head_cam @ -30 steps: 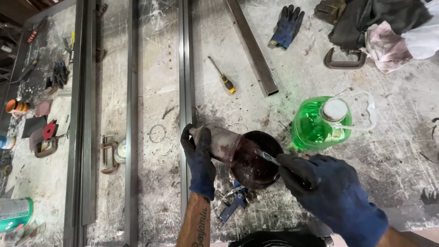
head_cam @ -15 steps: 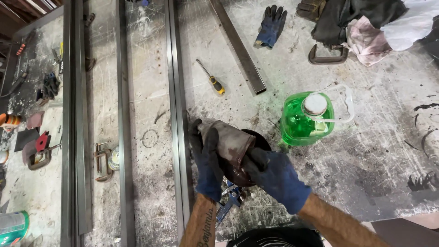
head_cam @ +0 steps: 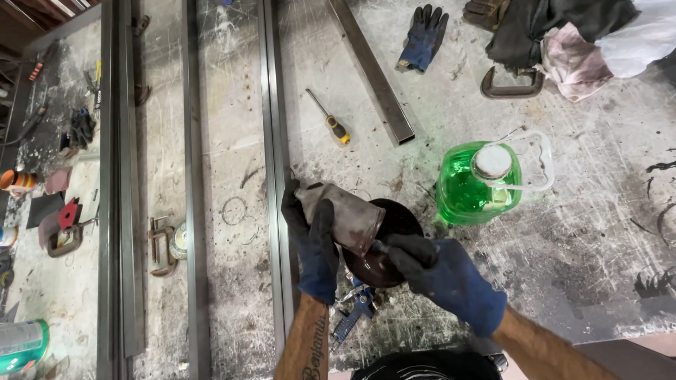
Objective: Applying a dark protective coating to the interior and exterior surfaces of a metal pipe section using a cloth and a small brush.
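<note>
My left hand (head_cam: 315, 246), in a dark blue glove, grips a dull grey metal cup (head_cam: 350, 215) and holds it tilted on its side over a dark round bowl (head_cam: 407, 215). My right hand (head_cam: 445, 276), also gloved in blue, is closed beside the cup's mouth and pinches a thin tool whose tip sits at the bowl; the tool is mostly hidden by the fingers. A blue spray gun (head_cam: 358, 311) lies on the bench just under both hands.
A green plastic jug (head_cam: 468, 190) with a white cap stands right of the bowl. A yellow-handled screwdriver (head_cam: 332, 122), a steel tube (head_cam: 372, 70), a loose blue glove (head_cam: 422, 36), a C-clamp (head_cam: 512, 86) and rags (head_cam: 574, 49) lie beyond. Long steel rails (head_cam: 272, 141) run along the left.
My right hand came up from the lower right, passed over the cup and bowl, and now sits just right of the cup's mouth. The cup stays tilted in my left hand.
</note>
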